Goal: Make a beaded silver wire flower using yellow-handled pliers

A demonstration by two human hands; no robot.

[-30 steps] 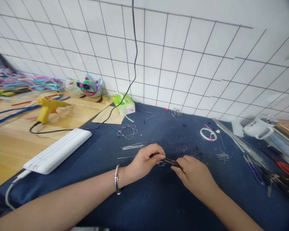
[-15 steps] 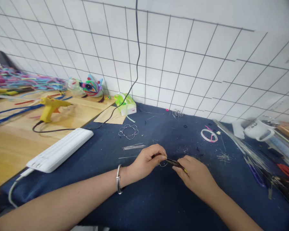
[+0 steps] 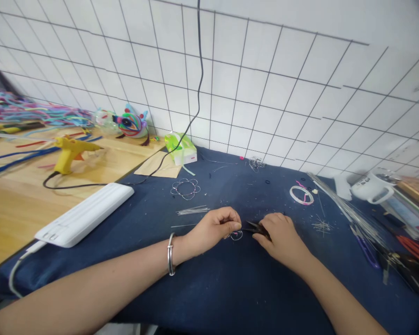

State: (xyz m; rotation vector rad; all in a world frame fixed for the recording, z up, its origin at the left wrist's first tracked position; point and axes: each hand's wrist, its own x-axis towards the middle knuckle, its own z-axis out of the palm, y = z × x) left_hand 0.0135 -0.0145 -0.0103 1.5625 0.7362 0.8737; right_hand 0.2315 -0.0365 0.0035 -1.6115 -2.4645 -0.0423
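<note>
Between thumb and fingers, my left hand (image 3: 220,228) pinches a thin wire piece (image 3: 236,236), bent into small loops that show below the fingertips. Just to its right, my right hand (image 3: 282,236) is wrapped around a pair of pliers (image 3: 255,227), their jaws parted and pointing left at the wire, with a small gap between. Most of the handles is hidden in the palm. Behind my left hand lie a bundle of straight wires (image 3: 192,211) and a flower-shaped wire ring (image 3: 185,188) on the dark blue cloth (image 3: 209,288).
At left lie a white power strip (image 3: 85,214) and a yellow glue gun (image 3: 71,153). On the right are a wire coil (image 3: 301,195), wire scraps (image 3: 321,226), purple-handled scissors (image 3: 366,251), long wires (image 3: 338,207) and a white mug (image 3: 372,189). A black cord (image 3: 199,70) hangs behind.
The pliers have come away from the wire at my left fingertips, and their jaws have parted. My left hand keeps its pinch. The camera view has shifted slightly.
</note>
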